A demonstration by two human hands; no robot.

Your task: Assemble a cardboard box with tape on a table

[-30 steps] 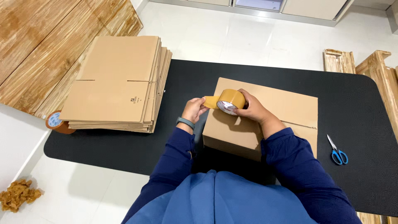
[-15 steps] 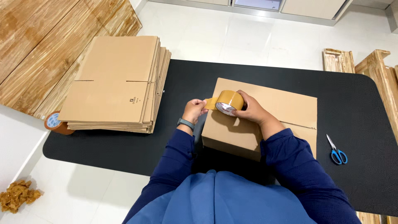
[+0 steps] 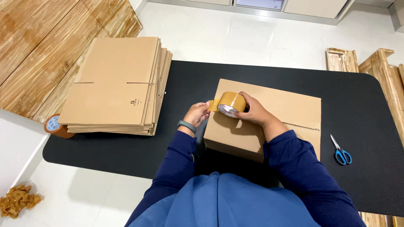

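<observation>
A folded-up cardboard box [image 3: 273,109] stands on a black table [image 3: 189,80] in front of me. My right hand [image 3: 252,111] grips a roll of brown packing tape [image 3: 230,104] over the box's left end. My left hand [image 3: 197,114] pinches the loose tape end [image 3: 213,105] just left of the roll, at the box's left edge. A dark band sits on my left wrist.
A stack of flat cardboard boxes [image 3: 115,84] lies at the table's left. A second tape roll [image 3: 54,125] sits by the stack's near left corner. Blue-handled scissors [image 3: 341,151] lie at the right. Wooden boards [image 3: 378,67] lean far right; crumpled tape [image 3: 17,201] lies on the floor.
The hands and tape roll have hardly moved; the left hand still holds the short tape end beside the roll.
</observation>
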